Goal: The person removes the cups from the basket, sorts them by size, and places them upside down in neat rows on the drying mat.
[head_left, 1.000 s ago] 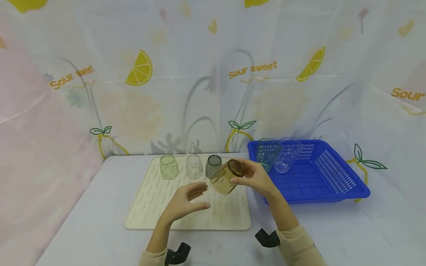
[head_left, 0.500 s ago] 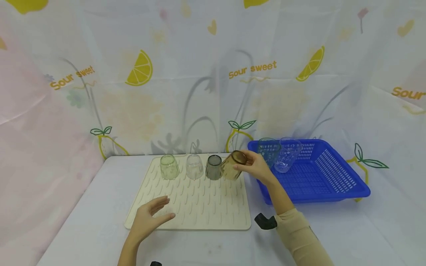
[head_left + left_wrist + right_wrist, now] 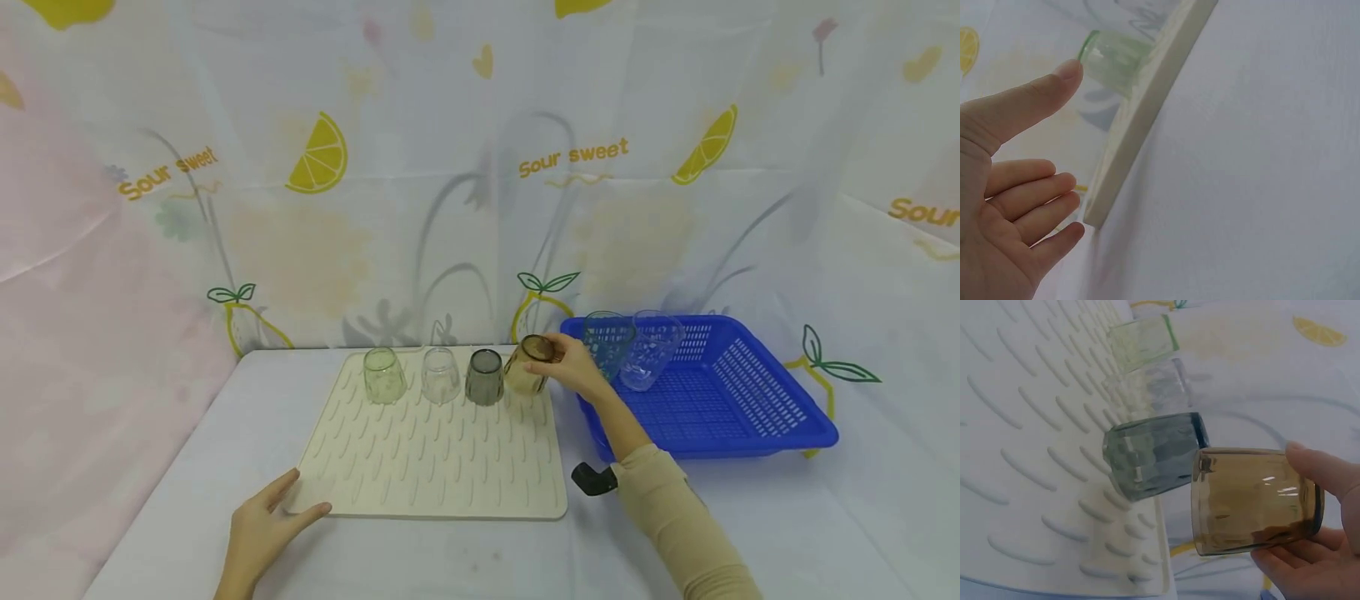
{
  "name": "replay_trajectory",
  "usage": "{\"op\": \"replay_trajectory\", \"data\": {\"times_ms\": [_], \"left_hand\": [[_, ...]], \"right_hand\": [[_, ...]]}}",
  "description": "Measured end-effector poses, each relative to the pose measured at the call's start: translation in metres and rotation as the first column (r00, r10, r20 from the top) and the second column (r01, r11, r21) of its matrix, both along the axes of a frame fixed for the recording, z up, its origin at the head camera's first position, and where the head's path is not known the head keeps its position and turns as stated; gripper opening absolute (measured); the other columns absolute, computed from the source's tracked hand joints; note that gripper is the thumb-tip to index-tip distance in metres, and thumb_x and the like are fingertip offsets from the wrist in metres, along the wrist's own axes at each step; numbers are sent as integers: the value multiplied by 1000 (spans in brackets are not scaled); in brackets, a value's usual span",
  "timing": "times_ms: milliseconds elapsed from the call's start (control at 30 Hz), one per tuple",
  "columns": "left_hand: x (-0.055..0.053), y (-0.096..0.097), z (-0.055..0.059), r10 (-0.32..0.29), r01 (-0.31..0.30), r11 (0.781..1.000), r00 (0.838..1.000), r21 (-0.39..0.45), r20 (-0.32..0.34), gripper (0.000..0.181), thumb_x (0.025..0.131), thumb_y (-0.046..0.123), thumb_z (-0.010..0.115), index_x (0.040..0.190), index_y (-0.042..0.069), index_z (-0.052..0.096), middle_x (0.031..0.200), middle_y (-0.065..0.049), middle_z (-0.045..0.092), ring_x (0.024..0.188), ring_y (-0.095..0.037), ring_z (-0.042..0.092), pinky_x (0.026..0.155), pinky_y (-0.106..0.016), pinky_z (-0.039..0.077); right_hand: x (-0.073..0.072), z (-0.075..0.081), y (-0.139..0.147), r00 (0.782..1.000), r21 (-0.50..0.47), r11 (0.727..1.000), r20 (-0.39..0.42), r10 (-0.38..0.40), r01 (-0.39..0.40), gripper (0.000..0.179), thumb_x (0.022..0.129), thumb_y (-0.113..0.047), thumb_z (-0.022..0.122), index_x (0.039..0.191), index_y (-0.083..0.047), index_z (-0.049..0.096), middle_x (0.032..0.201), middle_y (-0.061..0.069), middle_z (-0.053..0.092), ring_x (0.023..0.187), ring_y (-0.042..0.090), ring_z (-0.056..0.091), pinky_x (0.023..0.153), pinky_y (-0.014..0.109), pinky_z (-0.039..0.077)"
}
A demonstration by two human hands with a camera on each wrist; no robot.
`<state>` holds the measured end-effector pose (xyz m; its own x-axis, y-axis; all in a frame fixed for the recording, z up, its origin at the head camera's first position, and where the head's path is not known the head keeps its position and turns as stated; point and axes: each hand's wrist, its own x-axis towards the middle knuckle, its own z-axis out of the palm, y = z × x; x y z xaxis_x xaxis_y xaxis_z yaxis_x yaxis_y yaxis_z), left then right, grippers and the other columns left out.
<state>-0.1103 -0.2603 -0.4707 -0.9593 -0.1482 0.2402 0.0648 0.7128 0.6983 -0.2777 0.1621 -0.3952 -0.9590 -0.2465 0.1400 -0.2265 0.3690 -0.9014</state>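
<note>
My right hand (image 3: 576, 367) grips an amber glass (image 3: 525, 372) between thumb and fingers, near its base. The glass is upside down over the mat's back right corner, beside a grey glass (image 3: 484, 379). In the right wrist view, the amber glass (image 3: 1254, 503) appears slightly off the ribbed cream mat (image 3: 1054, 444). A clear glass (image 3: 440, 377) and a pale green glass (image 3: 384, 377) stand inverted farther left in the same row. My left hand (image 3: 258, 525) holds nothing, thumb and fingers apart, by the front left corner of the mat (image 3: 420, 467).
Right of the mat sits a blue plastic basket (image 3: 705, 408). A teal glass (image 3: 606, 346) and another clear glass (image 3: 648, 350) lean inside its left end. A printed cloth (image 3: 420, 167) hangs behind the white table (image 3: 420, 558).
My right hand has carried the amber glass back and right, turning it more upright, to the end of the row. My left hand has moved away from it, left and toward the front.
</note>
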Motion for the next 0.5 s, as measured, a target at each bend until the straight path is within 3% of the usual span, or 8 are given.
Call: {"op": "replay_trajectory", "data": {"times_ms": [200, 500], "left_hand": [[-1, -13, -10, 8, -7, 1000, 992, -4, 127, 87, 67, 28, 85, 125, -21, 43, 128, -36, 45, 118, -53, 43, 95, -59, 40], [-5, -18, -12, -17, 19, 1000, 966, -6, 257, 94, 68, 29, 84, 132, -19, 36, 136, -36, 33, 126, -55, 31, 103, -63, 31]], "right_hand": [[-9, -1, -3, 1000, 82, 997, -10, -9, 10, 56, 80, -17, 74, 126, 8, 52, 115, 23, 61, 102, 33, 62, 82, 38, 55], [-9, -6, -11, 994, 200, 976, -79, -77, 92, 57, 79, -18, 74, 124, 9, 52, 111, 24, 60, 98, 34, 59, 80, 43, 52]]}}
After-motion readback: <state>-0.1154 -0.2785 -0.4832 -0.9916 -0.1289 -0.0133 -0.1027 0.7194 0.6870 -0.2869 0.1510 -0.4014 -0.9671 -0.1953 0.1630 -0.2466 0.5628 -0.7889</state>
